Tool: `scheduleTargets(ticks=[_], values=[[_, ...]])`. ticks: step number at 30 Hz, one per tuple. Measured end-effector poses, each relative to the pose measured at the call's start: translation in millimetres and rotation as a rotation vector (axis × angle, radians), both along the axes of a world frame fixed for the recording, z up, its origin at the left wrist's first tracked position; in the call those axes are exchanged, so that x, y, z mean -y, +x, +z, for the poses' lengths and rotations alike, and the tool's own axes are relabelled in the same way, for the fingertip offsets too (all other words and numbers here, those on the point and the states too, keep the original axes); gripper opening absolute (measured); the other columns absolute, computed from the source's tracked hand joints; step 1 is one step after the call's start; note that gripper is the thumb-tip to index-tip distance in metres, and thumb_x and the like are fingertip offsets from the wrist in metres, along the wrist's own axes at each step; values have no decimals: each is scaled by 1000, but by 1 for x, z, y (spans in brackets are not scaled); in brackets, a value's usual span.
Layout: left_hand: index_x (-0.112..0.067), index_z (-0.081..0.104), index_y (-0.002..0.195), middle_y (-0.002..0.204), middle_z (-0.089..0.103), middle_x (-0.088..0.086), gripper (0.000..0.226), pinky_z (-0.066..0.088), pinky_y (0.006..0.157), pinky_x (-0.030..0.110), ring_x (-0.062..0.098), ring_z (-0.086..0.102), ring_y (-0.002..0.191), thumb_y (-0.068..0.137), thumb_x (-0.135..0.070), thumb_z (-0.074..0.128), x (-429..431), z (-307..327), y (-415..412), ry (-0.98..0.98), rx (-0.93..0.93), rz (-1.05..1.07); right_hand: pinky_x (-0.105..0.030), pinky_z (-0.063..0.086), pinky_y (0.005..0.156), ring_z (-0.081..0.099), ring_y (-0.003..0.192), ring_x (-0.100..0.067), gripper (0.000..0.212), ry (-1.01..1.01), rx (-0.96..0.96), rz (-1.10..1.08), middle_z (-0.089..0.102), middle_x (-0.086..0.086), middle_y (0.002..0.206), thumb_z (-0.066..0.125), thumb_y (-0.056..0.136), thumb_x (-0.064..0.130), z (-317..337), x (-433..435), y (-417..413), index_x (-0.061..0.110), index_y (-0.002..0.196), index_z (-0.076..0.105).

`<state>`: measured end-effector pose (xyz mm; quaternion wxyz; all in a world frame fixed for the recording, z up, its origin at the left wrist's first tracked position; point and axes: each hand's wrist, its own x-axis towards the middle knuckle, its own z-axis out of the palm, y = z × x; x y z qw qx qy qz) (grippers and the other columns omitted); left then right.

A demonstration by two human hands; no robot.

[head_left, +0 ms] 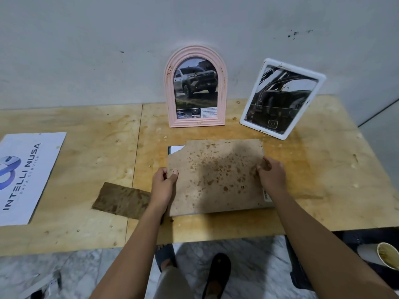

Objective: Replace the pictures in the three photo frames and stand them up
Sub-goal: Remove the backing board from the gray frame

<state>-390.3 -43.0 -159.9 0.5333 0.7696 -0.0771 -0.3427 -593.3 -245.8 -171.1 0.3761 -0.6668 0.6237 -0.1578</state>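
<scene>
Two look done: the pink arched frame (195,87) and the white frame (282,98) stand by the wall. The third frame (169,151) lies face-down mid-worktop (313,169). Our left hand (164,182) pinches the stained backing board (216,175) at its left edge, and our right hand (271,173) curls over its right edge. We're likely seating it. Next we square it, press it flat and stand the frame.

Head view. Both hands hold a stained brown backing board (216,175) flat over a dark-edged frame (169,151) on the plywood surface (313,169). The left hand (164,184) pinches its left edge and the right hand (271,174) grips its right edge. Behind stand a pink arched frame (169,87) with a truck picture and a tilted white frame (320,78). A smaller brown piece (122,199) lies beside the left wrist.
</scene>
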Motion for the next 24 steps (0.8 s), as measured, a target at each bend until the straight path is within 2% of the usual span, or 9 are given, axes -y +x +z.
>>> scheduleTargets(ticks=[3,6,9,12,15,17,20,24], values=[[-13,52,86,100,63,17,13,50,79,46,32,62,90,92,-22,59,0,5,1,-69,-54,1,-24,33,90,42,117,-24,46,-30,-11,30,42,-8,128,52,92,9,-1,-3,-1,14,138,45],[-15,52,87,104,64,18,12,51,82,50,33,63,93,91,-24,59,-1,10,2,-103,-75,-27,-29,35,94,40,118,-26,43,-60,-28,69,42,-9,128,48,95,14,-3,-6,-2,11,138,45],[-15,50,83,95,61,11,13,49,77,42,26,61,87,94,-21,55,-2,14,1,-136,-42,-49,-31,36,97,41,118,-26,41,-62,-35,73,43,-10,129,47,96,15,-3,-7,-3,10,136,46],[-16,50,80,95,59,10,16,46,72,34,22,58,85,96,-19,51,-7,11,0,-165,-8,-45,-25,34,92,44,117,-25,37,-84,-43,94,46,-9,129,48,96,13,-1,-9,-5,8,132,50],[-21,56,83,111,57,18,13,47,84,43,32,57,99,95,-25,53,-13,-1,0,-145,70,-31,-28,38,92,49,115,-26,35,-138,-52,101,53,-11,126,47,93,3,-2,-13,-11,7,127,54],[-18,60,86,114,53,17,14,43,93,46,33,53,106,93,-29,55,-15,-8,-1,-103,149,5,-33,42,92,52,112,-28,33,-143,-42,35,57,-13,122,47,93,1,-4,-18,-17,6,124,56],[2,60,93,114,46,18,19,39,100,40,26,48,106,94,-17,54,-15,-10,-5,-54,233,85,-35,46,86,57,103,-31,27,-157,-51,-54,63,-16,113,51,92,2,-7,-25,-24,2,116,63],[-5,58,98,112,46,6,14,33,88,21,12,44,99,96,-16,50,-17,-8,-15,-29,281,104,-27,41,76,59,94,-29,21,-162,-66,-41,67,-16,102,52,92,4,-6,-27,-27,0,107,68]])
